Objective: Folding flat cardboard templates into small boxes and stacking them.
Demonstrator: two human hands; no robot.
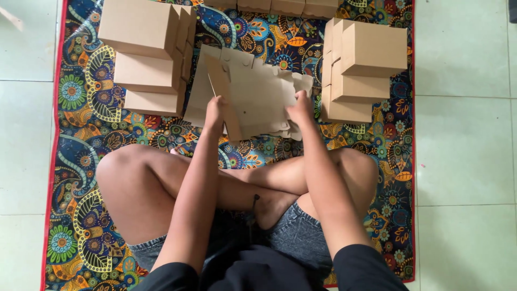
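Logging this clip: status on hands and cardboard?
Left hand and right hand both grip a flat cardboard box blank. Folded box stacks left and right. Nothing in between.

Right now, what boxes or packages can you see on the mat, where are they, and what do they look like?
Flat cardboard sheets: mat centre, plain brown die-cut blanks, held by the left hand and right hand.
Left stack of boxes: upper left, folded brown rectangular cartons.
Right stack of boxes: upper right, same brown cartons.
Row of boxes: top edge, brown, partly cropped.
No labels or screens visible.
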